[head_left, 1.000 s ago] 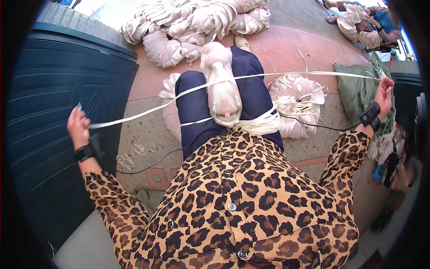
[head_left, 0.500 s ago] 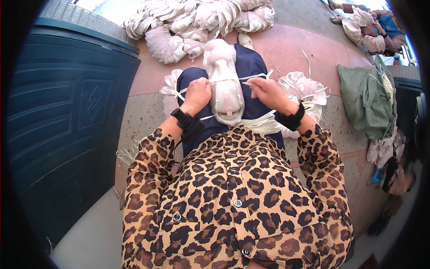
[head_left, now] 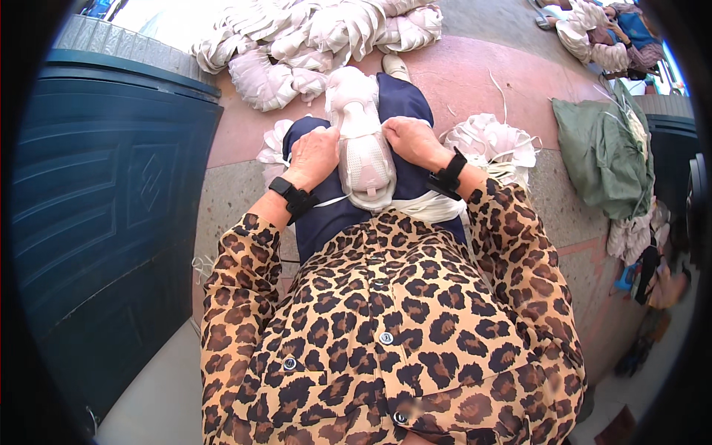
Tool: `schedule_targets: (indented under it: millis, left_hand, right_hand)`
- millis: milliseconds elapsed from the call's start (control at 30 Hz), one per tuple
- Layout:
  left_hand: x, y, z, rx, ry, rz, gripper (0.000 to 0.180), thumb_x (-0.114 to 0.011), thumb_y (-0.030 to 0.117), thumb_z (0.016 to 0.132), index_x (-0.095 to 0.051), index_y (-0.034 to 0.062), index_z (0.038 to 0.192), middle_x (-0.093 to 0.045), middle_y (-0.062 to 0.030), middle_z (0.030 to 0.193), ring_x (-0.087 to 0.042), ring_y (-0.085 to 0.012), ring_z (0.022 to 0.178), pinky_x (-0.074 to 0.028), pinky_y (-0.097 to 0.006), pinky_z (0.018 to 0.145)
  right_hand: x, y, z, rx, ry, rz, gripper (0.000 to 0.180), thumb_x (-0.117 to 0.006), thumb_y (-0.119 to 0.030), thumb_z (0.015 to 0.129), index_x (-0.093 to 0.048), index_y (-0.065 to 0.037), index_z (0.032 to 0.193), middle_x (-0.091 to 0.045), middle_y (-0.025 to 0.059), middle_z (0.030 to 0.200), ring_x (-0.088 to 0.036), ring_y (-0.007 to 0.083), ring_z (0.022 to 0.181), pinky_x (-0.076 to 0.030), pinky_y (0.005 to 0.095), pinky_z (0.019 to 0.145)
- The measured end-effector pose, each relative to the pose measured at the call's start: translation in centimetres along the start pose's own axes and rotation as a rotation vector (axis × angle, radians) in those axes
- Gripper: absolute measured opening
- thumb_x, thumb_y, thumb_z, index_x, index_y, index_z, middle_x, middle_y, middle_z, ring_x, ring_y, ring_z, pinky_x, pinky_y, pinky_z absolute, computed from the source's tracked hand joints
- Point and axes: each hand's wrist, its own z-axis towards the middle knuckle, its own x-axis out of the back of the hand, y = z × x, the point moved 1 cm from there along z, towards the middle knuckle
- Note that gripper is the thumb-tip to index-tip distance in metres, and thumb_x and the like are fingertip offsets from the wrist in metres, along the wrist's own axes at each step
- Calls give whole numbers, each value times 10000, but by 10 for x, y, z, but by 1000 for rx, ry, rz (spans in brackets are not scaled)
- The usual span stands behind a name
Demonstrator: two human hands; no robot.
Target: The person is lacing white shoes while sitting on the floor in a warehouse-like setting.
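Note:
A pale pink and white shoe upper (head_left: 367, 167) lies lengthwise across my lap, with another pale upper (head_left: 352, 89) beyond it. A thin white shoelace seems to cross it between my hands. My left hand (head_left: 315, 154) is closed at the upper's left edge, fingertips pinched on the lace. At the right edge my right hand (head_left: 415, 141) is closed too, thumb and forefinger pinching the lace; its exact end is hidden by the fingers. A bundle of white laces (head_left: 426, 207) rests on my right thigh, under my wrist.
Heaped pale uppers (head_left: 319, 33) lie on the floor ahead, with a smaller pile (head_left: 489, 144) beside my right leg. A green sack (head_left: 604, 156) stands at the right. Dark blue door panels (head_left: 111, 193) are on the left. Another person (head_left: 630, 37) sits at the far right.
My right hand has moved left and inward to the upper's edge, from farther out with a lace end in its fingers. My left hand stays beside the upper.

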Motion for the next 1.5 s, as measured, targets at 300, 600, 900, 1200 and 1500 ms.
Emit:
schedule_targets:
  millis: [300,600,900,1200,1500]
  left_hand:
    - [4,5,8,38,-65,13,140,-460,98,773,-570,11,767,-600,-192,783,-601,-357,750,-475,-444,653]
    - [-7,-1,4,40,-34,-106,187,-447,161,848,-541,8,798,-582,-194,789,-567,-374,766,-450,-447,669]
    - [-5,4,4,-28,-37,-36,165,-450,145,844,-528,3,816,-579,-192,805,-571,-366,760,-453,-444,668]
    - [-4,7,10,-22,-73,-12,162,-459,142,830,-535,1,803,-588,-185,811,-579,-361,768,-462,-430,663]
    - [-7,12,5,28,24,27,165,-521,167,800,-599,30,754,-606,-145,736,-597,-319,752,-471,-411,656]
  right_hand:
    - [-3,-7,8,42,54,-166,159,-466,-107,787,-568,15,787,-583,203,840,-592,350,747,-480,401,670]
    - [9,9,7,260,-16,-46,161,-460,-91,798,-574,22,797,-542,195,951,-588,352,786,-478,393,712]
    - [4,1,15,171,-120,-134,166,-476,-113,785,-597,-5,822,-529,149,1041,-589,323,840,-467,392,740]
    - [4,5,25,286,-159,-145,141,-511,-119,760,-614,-30,797,-571,116,909,-591,308,807,-470,375,713]
    - [0,-6,18,299,-109,-353,116,-547,-129,739,-626,-67,795,-573,113,864,-588,289,806,-465,374,703]
